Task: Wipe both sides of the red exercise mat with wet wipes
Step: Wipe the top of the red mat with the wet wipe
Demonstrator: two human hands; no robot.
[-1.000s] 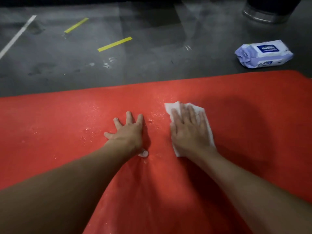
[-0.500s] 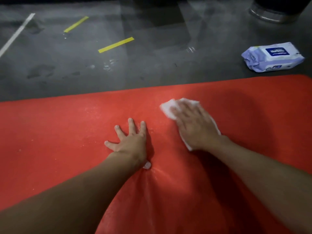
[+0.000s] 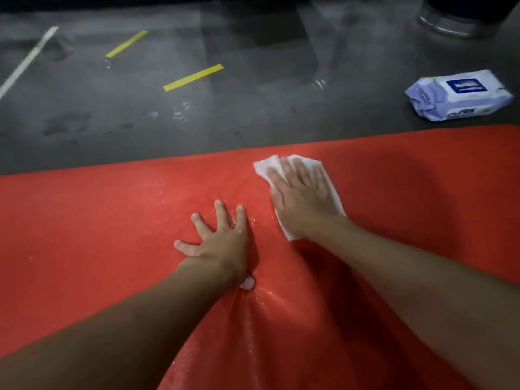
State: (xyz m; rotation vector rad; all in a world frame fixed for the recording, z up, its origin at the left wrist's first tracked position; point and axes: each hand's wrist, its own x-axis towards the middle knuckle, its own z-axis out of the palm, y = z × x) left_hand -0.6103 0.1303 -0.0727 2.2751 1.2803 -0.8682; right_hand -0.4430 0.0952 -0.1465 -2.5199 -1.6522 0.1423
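**Mat wipe: both hands flat on red mat**

Nearest the camera, two bare forearms reach forward over the red exercise mat [image 3: 98,220], which lies spread on the dark grey floor [image 3: 253,108] and fills the lower part of the view. The mat surface shows wet droplets and sheen around and between the hands, and it puckers into shallow creases below the left wrist.

Left hand [image 3: 222,240]: palm down on the mat, fingers straight and spread, holding nothing; it presses on the mat. The thumb tip shows at the wrist's right side.

Right hand [image 3: 302,198]: just beside and slightly beyond the left, palm down, fingers straight and together, pressing a white wet wipe [image 3: 267,166] flat on the mat. The wipe's edges show beyond the fingertips and along the hand's right side. The hands are apart, not touching.

Beyond the mat's far edge, on the floor to the right, lies a pack of wet wipes [image 3: 458,94], flap closed as far as visible. Farther left: two yellow tape strips [image 3: 193,77] and a white line [image 3: 28,60]. Top right, a dark round base with a metal rim [image 3: 455,23], partly cut off.
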